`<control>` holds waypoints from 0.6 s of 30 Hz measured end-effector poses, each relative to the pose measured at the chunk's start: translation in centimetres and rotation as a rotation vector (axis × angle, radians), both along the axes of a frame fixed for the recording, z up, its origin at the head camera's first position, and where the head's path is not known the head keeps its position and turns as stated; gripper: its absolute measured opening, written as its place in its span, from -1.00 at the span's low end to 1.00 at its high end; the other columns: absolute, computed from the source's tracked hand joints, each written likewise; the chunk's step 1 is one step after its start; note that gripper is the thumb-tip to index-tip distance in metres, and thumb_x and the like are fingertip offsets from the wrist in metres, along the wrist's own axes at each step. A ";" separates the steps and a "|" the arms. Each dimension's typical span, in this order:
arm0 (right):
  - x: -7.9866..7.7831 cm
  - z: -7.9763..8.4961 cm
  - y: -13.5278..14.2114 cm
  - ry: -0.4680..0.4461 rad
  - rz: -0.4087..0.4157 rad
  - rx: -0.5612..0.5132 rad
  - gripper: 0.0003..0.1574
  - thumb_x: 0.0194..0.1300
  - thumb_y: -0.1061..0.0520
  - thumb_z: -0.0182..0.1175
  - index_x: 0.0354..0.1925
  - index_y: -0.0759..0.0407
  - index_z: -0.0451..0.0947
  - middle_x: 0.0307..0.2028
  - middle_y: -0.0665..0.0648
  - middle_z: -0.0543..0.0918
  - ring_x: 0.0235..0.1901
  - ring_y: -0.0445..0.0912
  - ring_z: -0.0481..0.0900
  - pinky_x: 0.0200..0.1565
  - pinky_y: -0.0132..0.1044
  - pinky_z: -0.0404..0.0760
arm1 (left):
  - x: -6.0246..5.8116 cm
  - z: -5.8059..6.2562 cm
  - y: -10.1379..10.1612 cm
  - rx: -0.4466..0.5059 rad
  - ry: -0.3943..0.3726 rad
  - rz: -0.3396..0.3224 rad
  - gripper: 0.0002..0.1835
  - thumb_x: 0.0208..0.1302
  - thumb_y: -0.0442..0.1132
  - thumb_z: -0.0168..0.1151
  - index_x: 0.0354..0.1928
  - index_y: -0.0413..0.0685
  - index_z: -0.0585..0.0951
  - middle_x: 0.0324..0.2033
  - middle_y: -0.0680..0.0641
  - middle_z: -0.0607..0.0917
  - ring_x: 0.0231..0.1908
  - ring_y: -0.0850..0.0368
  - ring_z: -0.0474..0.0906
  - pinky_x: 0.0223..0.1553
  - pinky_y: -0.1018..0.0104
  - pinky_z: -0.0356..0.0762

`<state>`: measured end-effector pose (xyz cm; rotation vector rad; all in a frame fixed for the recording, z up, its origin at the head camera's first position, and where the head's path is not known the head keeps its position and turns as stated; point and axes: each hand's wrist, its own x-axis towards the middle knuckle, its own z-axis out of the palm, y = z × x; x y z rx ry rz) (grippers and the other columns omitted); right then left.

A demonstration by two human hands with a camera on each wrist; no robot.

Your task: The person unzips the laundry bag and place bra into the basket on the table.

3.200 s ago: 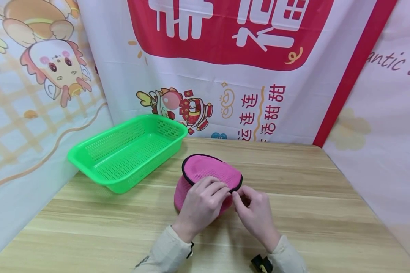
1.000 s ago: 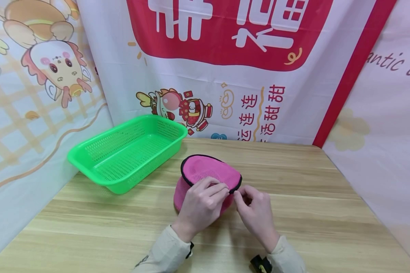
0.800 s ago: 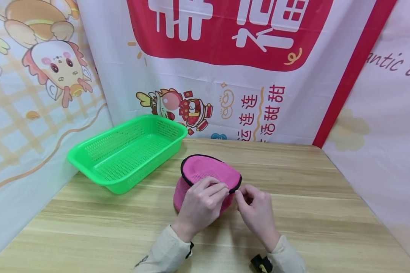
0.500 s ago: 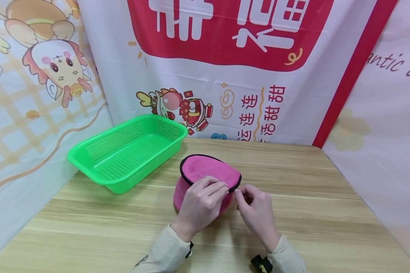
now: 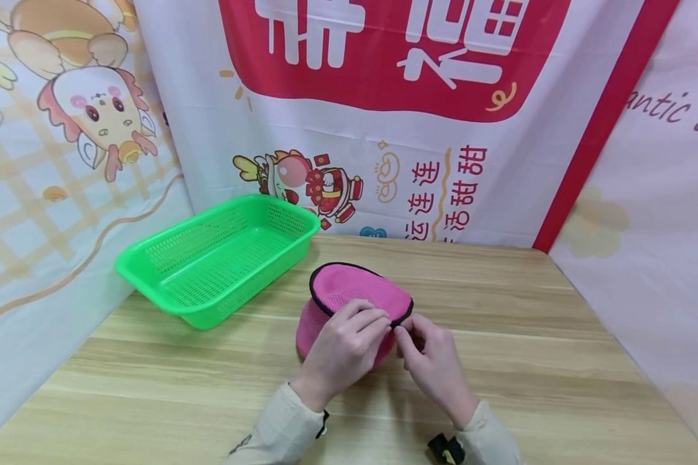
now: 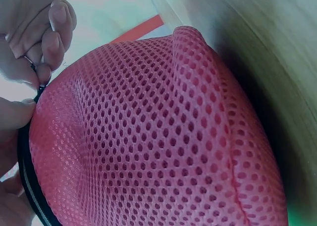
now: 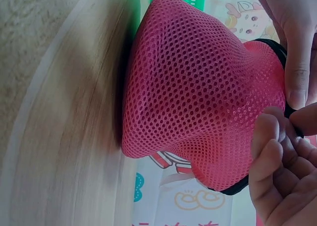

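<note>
From my head camera I have a pink mesh bag (image 5: 355, 287) standing on the wood-grain bench (image 5: 529, 361), near the middle, its rounded top tilted toward me. A black zip (image 6: 30, 189) runs round the edge of that top. The left hand (image 5: 343, 352) pinches this edge on the near side, fingers bent and narrow over it. The right hand (image 5: 436, 361) is just beside it at the same edge, thumb and fingers drawn together; my left wrist view shows them pinching a small dark zip pull (image 6: 32, 65). The bag's side bulges and dents below the zip in my right wrist view. Beyond the bag to the left, and apart from it, a green perforated plastic basket (image 5: 212, 315) sits on the bench. Both arms wear beige sleeves (image 5: 287, 420), and I see a black strap (image 5: 444, 447) by the right cuff. Behind the bench I see a white backdrop (image 5: 192, 97) with a red panel, large white Chinese characters and a cartoon figure lying sideways.
</note>
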<state>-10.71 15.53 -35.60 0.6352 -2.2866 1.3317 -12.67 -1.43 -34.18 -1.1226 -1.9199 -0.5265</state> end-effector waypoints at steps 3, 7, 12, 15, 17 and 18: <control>0.1 0.0 -0.1 0.000 0.022 -0.003 -0.78 0.30 0.13 0.01 -0.48 0.15 0.44 -0.67 -0.02 0.48 -0.77 -0.22 0.40 -0.74 -0.37 0.43 | 0.0 0.0 0.1 -0.008 -0.006 0.004 -0.81 0.03 -0.36 0.24 -0.25 -0.20 0.65 -0.29 -0.05 0.64 -0.20 0.09 0.44 -0.05 0.36 0.38; 0.2 0.0 -0.2 0.015 0.055 -0.019 -0.77 0.30 0.15 0.01 -0.48 0.16 0.45 -0.67 -0.05 0.47 -0.77 -0.22 0.40 -0.73 -0.38 0.43 | 0.0 0.0 0.2 -0.025 -0.013 0.025 -0.80 0.05 -0.36 0.21 -0.24 -0.21 0.64 -0.28 -0.05 0.63 -0.19 0.09 0.44 -0.03 0.33 0.37; 0.2 -0.1 -0.3 0.050 0.029 -0.009 -0.79 0.28 0.18 0.04 -0.50 0.14 0.45 -0.68 -0.08 0.46 -0.76 -0.24 0.39 -0.74 -0.40 0.40 | 0.2 -0.1 0.2 -0.027 -0.050 0.080 -0.82 0.10 -0.33 0.19 -0.24 -0.18 0.66 -0.30 -0.03 0.63 -0.20 0.12 0.44 0.00 0.31 0.34; 0.2 -0.1 -0.2 0.068 -0.004 0.003 -0.79 0.27 0.19 0.05 -0.53 0.09 0.44 -0.70 -0.09 0.45 -0.75 -0.24 0.37 -0.75 -0.41 0.37 | 0.3 -0.1 0.3 -0.037 -0.032 0.107 -0.83 0.11 -0.34 0.17 -0.26 -0.16 0.66 -0.31 -0.02 0.64 -0.20 0.12 0.45 -0.02 0.29 0.36; 0.2 -0.1 -0.2 0.077 -0.027 0.008 -0.78 0.25 0.21 0.07 -0.55 0.06 0.43 -0.72 -0.07 0.45 -0.76 -0.24 0.37 -0.76 -0.42 0.35 | 0.3 -0.1 0.3 -0.042 -0.015 0.118 -0.84 0.11 -0.35 0.16 -0.27 -0.15 0.66 -0.32 -0.01 0.64 -0.21 0.12 0.46 -0.03 0.29 0.37; 0.2 -0.1 -0.2 0.079 -0.036 0.009 -0.77 0.25 0.21 0.07 -0.55 0.05 0.42 -0.72 -0.07 0.44 -0.77 -0.25 0.36 -0.76 -0.42 0.35 | 0.3 -0.1 0.3 -0.043 -0.007 0.121 -0.84 0.10 -0.35 0.16 -0.28 -0.15 0.67 -0.32 -0.01 0.64 -0.21 0.12 0.46 -0.04 0.28 0.38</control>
